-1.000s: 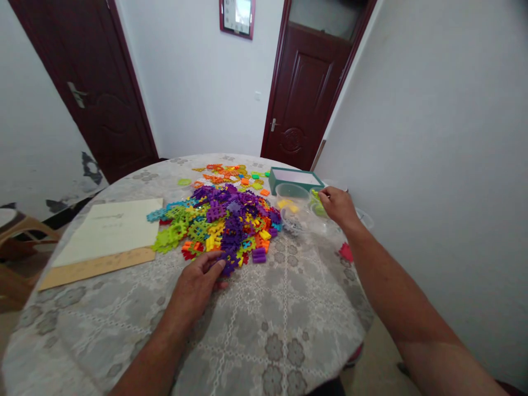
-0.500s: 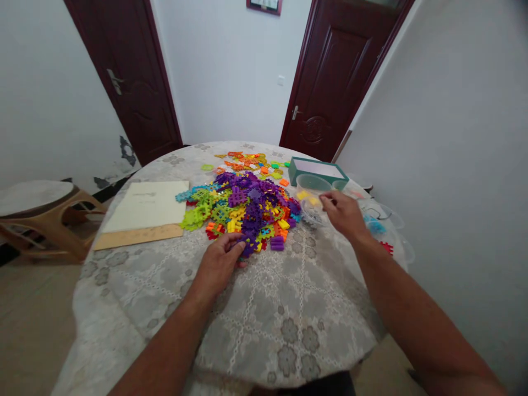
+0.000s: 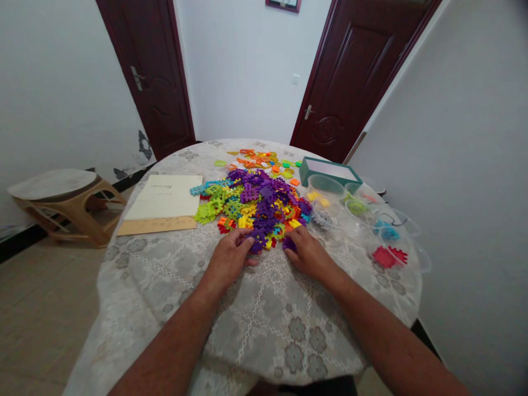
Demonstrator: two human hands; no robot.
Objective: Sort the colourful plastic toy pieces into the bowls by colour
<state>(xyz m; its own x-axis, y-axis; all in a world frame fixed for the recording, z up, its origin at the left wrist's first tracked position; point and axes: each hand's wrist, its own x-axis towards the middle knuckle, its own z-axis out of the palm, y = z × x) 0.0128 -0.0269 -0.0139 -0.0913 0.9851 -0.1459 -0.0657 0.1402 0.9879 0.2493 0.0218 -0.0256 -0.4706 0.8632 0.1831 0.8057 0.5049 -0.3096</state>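
At the near edge of a heap of colourful plastic building pieces (image 3: 247, 193), my left hand (image 3: 229, 256) pinches a purple toothed piece (image 3: 259, 241) between thumb and fingers. My right hand (image 3: 309, 253) is at the heap's near right side, its fingers closed around a small purple block (image 3: 289, 244) that they partly cover. Purple pieces lie on top of the heap, with green, yellow, orange and blue ones around them.
Clear round tubs stand at the right, one with yellow pieces (image 3: 317, 198), others with blue pieces (image 3: 386, 230) and red pieces (image 3: 390, 257). Behind them is a green box (image 3: 330, 173). A paper sheet (image 3: 165, 195) lies left; a wooden stool (image 3: 78, 209) stands beyond.
My right hand has moved from beside the yellow pieces' tub back to the heap and closed on the purple block. My left hand keeps its purple piece. The view has shifted slightly.
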